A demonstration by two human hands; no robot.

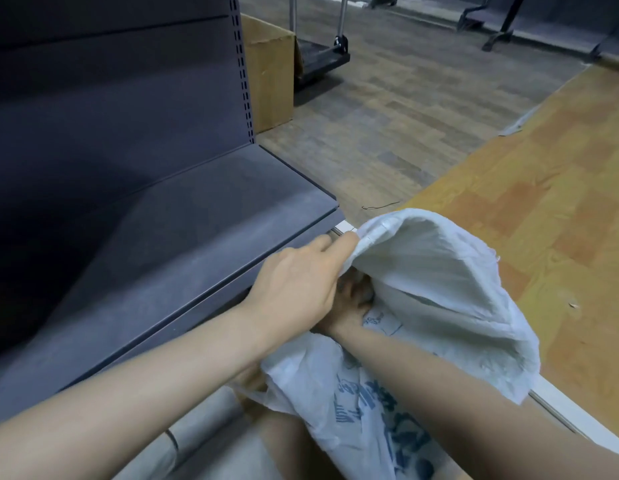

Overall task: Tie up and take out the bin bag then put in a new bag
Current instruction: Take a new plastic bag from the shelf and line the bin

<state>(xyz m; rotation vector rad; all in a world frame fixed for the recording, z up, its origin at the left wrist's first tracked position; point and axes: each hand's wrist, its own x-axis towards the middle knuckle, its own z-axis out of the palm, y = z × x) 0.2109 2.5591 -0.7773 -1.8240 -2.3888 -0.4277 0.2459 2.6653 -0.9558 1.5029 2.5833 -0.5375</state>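
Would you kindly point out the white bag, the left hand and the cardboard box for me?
white bag (436, 271): head view, on its raised upper fold.
left hand (297, 278): head view, on the back of the hand.
cardboard box (271, 81): head view, on its front face.

A grey metal shelf is seen at left, its flat deck bare and dusty, backed by a slotted upright. Beyond it a wood-pattern floor is laid; on it stand a cardboard box, set against the shelf end, and a black wheeled trolley base just beside the box. At right the floor is overlaid by a wrinkled orange-brown sheet. A thin dark thread lies on the floor at the sheet's edge.
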